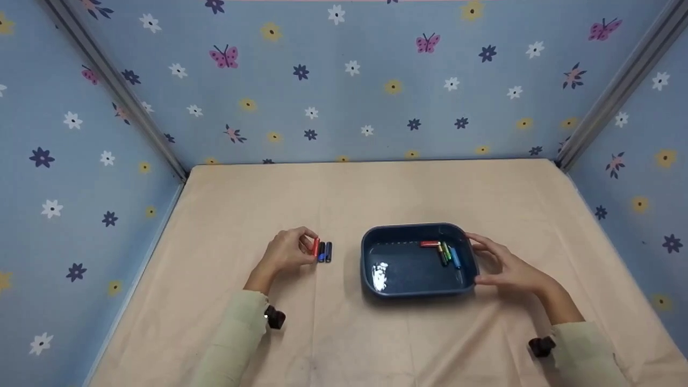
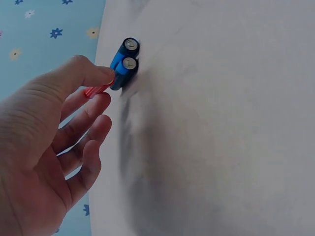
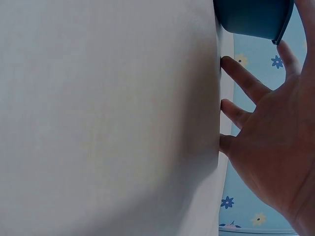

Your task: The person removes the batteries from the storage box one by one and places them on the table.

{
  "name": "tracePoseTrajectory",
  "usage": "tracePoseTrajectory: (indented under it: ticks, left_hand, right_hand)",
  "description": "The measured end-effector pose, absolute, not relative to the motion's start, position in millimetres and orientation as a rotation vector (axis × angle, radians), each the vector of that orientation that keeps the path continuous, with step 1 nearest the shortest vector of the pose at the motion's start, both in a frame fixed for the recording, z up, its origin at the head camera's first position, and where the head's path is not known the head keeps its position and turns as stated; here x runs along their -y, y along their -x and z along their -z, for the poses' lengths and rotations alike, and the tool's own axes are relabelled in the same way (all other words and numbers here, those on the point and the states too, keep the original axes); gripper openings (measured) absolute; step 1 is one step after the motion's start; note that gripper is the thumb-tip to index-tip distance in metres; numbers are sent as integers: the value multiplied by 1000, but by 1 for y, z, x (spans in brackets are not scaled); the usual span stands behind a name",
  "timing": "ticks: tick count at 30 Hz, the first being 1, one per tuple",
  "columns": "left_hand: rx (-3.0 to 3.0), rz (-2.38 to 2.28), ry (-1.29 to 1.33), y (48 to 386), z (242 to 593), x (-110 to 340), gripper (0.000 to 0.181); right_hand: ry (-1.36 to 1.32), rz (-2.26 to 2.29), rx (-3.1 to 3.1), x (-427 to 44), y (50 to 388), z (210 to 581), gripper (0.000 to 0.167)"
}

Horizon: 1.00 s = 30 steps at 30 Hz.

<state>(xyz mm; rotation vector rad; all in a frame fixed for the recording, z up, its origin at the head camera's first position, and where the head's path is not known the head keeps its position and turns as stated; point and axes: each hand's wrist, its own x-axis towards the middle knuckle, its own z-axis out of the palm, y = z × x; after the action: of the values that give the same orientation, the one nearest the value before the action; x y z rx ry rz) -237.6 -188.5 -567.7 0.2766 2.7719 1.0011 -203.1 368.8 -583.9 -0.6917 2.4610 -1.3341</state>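
Observation:
My left hand (image 1: 287, 249) pinches a red battery (image 2: 98, 89) between thumb and fingers, just left of two dark blue batteries (image 1: 328, 252). Those two stand side by side on the cloth, their metal ends showing in the left wrist view. To the right sits a dark blue rectangular container (image 1: 398, 277). Inside it, toward its right side, lie a red battery (image 1: 429, 244), a light blue battery (image 1: 455, 258) and green-yellow ones (image 1: 446, 251). My right hand (image 1: 508, 269), fingers spread, touches the container's right side; in the right wrist view one fingertip meets the rim.
A beige cloth (image 1: 258, 199) with some creases covers the table. Blue panels (image 1: 365, 107) printed with flowers and butterflies stand behind and on both sides, with grey metal posts (image 1: 123, 97) at the corners. Both wrists carry small black devices (image 1: 275, 317).

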Motion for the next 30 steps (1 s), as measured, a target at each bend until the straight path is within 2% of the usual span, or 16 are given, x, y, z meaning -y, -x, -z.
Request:
tracePoseTrajectory:
  ticks: [11, 23, 30]
  left_hand:
    - [-2772, -989, -193, 235, 581, 188, 47]
    - [-2754, -1043, -250, 238, 587, 193, 45]
    - [-2762, -1000, -261, 238, 585, 194, 52]
  right_hand:
    - [647, 1300, -2486, -369, 201, 583, 100]
    - [670, 1323, -2465, -371, 202, 584, 100]
    - [676, 1324, -2456, -370, 203, 584, 99]
